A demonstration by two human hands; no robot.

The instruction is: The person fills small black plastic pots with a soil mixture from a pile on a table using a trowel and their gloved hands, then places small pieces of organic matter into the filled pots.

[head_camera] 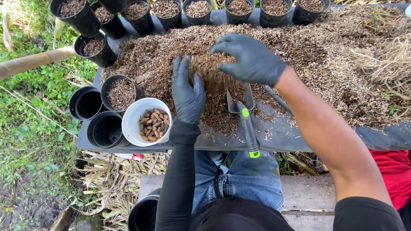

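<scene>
Both gloved hands are cupped together, my left hand [187,92] and right hand [252,57] clamped as one grip on a clump of brown husk mix [214,75] mid-surface. A green-handled trowel [245,122] lies just near of it. White tub [145,121] of pellets sits near-left among black pots [105,129]; filled pots [199,9] line the far edge.

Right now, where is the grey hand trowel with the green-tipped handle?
In the head view, the grey hand trowel lies on the dark table at its near edge, just right of the left hand, blade under the scooped mix.
</scene>
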